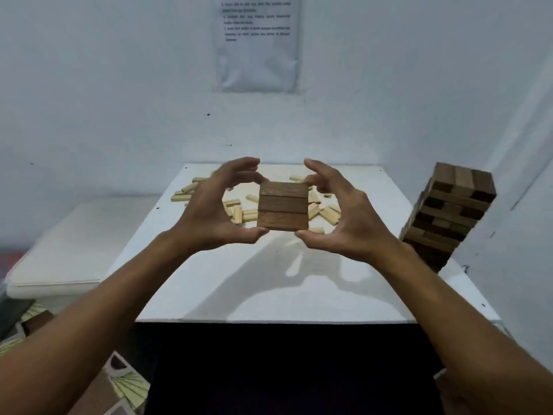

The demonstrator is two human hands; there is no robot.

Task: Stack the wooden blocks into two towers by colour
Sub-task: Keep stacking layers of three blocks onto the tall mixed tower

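Observation:
Three dark brown blocks (pixel 283 206) lie side by side as one flat square, held in the air above the white table (pixel 269 289). My left hand (pixel 215 208) pinches the square's left edge between thumb and fingers. My right hand (pixel 341 211) pinches its right edge the same way. A tall tower of dark brown blocks (pixel 449 211) stands at the table's right edge. Several pale wooden blocks (pixel 239 211) lie scattered on the far half of the table, partly hidden behind my hands.
A white wall rises behind the table with a printed sheet (pixel 257 43) taped to it. A white cushion-like surface (pixel 65 253) sits lower on the left. Patterned floor (pixel 119 384) shows at bottom left.

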